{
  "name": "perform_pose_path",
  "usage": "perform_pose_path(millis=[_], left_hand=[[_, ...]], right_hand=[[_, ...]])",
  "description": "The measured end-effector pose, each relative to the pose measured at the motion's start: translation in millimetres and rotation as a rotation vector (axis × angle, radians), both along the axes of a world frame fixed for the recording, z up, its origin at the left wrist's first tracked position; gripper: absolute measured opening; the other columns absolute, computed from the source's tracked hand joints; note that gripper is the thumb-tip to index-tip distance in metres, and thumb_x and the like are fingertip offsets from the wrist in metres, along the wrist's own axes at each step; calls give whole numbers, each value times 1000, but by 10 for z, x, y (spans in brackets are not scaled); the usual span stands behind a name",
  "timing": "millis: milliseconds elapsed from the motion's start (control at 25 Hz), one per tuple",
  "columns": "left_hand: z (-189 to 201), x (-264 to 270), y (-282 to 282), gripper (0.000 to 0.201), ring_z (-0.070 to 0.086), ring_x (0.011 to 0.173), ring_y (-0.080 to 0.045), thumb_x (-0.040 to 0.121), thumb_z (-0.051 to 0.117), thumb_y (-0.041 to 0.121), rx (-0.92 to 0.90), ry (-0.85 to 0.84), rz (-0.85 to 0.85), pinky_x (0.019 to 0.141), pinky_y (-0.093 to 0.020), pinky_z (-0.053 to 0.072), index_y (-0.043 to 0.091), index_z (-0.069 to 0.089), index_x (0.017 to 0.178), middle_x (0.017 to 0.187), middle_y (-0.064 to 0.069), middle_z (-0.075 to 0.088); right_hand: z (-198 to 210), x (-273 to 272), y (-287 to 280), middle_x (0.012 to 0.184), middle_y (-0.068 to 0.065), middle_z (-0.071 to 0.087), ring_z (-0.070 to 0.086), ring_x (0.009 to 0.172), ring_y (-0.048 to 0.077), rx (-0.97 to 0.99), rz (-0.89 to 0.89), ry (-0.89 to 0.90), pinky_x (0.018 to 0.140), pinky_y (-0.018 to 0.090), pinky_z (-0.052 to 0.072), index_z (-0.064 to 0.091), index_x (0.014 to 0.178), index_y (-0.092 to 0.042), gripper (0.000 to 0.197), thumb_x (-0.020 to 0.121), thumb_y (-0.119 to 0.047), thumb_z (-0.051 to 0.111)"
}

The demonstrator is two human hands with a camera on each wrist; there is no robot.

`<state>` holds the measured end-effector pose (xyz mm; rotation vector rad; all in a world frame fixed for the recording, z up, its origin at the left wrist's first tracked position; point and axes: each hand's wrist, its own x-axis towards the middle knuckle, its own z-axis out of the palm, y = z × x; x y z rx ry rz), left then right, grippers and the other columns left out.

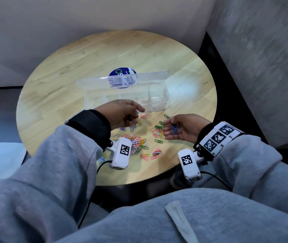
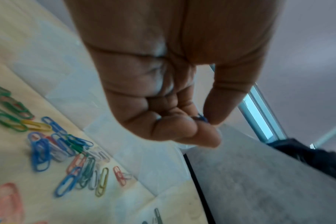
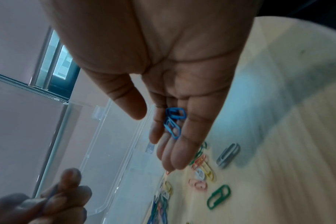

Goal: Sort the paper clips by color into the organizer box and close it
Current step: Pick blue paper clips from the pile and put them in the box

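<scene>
While your left hand (image 1: 120, 113) pinches one blue clip (image 2: 201, 118), your right hand (image 1: 183, 128) lies flat, palm up, cradling a few blue wire clips (image 3: 173, 122). One clear plastic organizer box (image 1: 157, 100) stands open on the round wooden table (image 1: 69, 67); scattered clips (image 1: 138, 142) lie just before it.

Clear glossy plastic organizer box (image 1: 157, 100), matt pale-wood table (image 1: 69, 67), smooth colour-coated paper clips (image 1: 138, 142), soft grey fleece sleeves (image 1: 52, 172).
</scene>
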<state>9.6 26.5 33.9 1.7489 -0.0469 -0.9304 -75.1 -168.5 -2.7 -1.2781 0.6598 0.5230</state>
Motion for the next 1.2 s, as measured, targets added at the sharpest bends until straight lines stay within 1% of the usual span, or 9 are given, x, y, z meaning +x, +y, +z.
perform_pose_path(millis=[200,280,400,480,640,760,960,1080,1200], left_hand=[[-114,-21,228,24,45,37,-11,86,35,2,83,100,149,44,-17,33,9,49,68,56,-5,51],[-206,-19,268,19,37,44,-14,88,43,7,337,-9,-14,48,-20,27,12,48,70,58,-4,45],[-338,-14,372,7,53,71,-20,84,53,15,777,-376,-395,60,-22,36,19,55,78,78,-3,57],[-394,-36,433,12,56,81,-18,79,55,11,861,-440,-474,60,-21,38,22,56,77,87,1,61],[-436,-99,419,16,48,63,-10,75,64,12,843,-433,-541,47,-20,31,23,53,70,67,9,50],[-453,-123,368,19,48,78,-14,75,71,19,820,-495,-609,48,-20,28,28,55,81,78,8,52],[-540,-141,325,21,48,81,-14,76,71,22,768,-562,-659,50,-17,27,31,53,84,85,9,52],[-562,-135,341,18,49,82,-14,76,69,21,777,-579,-665,51,-17,28,29,55,82,85,10,54],[-540,-125,395,19,47,80,-16,74,70,20,826,-600,-652,50,-20,26,28,54,81,76,10,49]], right_hand=[[-5,79,240,64,2,45,43,50,12,-259,275,-5,44,20,38,53,81,-12,21,95,-8,37],[-10,105,341,60,0,46,40,51,12,-519,476,-76,46,22,35,57,77,-15,16,92,-13,51],[18,146,571,58,-9,49,42,52,6,-781,704,-194,49,15,37,63,75,-21,11,85,-16,63],[24,193,758,58,-11,46,41,53,1,-887,816,-263,47,15,33,68,87,-20,8,82,-16,64],[-70,311,1018,74,-12,51,49,65,11,-996,970,-278,50,19,35,67,106,-22,25,83,-14,62],[-118,350,1042,98,-2,57,53,82,17,-1061,987,-275,58,23,39,64,107,-20,26,84,-10,59],[-191,303,883,65,-9,47,49,66,16,-990,841,-243,50,21,34,61,86,-23,12,78,-16,68],[-205,288,734,61,-9,51,51,58,12,-938,647,-197,51,21,38,55,68,-25,18,77,-18,70],[-191,281,616,62,-10,51,50,59,11,-945,648,-170,51,21,37,55,66,-26,20,79,-17,68]])
